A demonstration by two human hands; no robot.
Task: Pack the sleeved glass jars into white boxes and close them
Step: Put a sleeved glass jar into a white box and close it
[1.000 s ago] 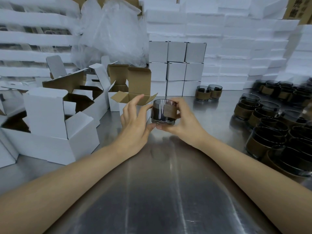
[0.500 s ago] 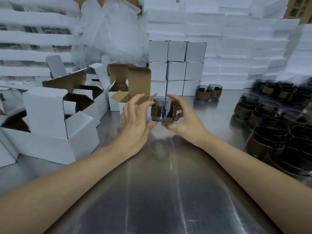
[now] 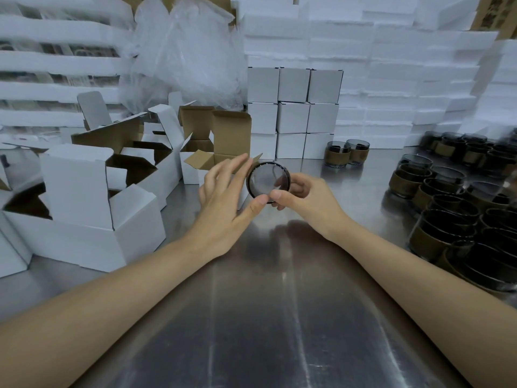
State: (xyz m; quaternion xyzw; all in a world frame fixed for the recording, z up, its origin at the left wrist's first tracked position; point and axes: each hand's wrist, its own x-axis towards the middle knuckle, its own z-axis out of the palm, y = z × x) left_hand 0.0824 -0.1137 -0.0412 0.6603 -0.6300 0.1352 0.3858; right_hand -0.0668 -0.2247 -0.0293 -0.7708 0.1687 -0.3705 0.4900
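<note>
A dark glass jar (image 3: 268, 182) is held above the steel table, tipped so a round end faces me. My right hand (image 3: 303, 196) grips it from the right, thumb under its lower rim. My left hand (image 3: 223, 196) touches its left side with straight fingers and the thumb at the bottom edge. Just behind the hands stands an open white box (image 3: 215, 162) with brown inner flaps raised. Its right side is hidden by my left fingers.
Several open white boxes (image 3: 84, 208) crowd the left. Closed white boxes (image 3: 293, 113) are stacked at the back centre, with two sleeved jars (image 3: 347, 153) beside them. Several sleeved jars (image 3: 458, 211) fill the right side. The steel table (image 3: 265, 317) lies below my arms.
The jar was upright, side towards me; it is now tipped so its round end faces me. My left fingers have straightened along its side. Both hands stay in nearly the same place.
</note>
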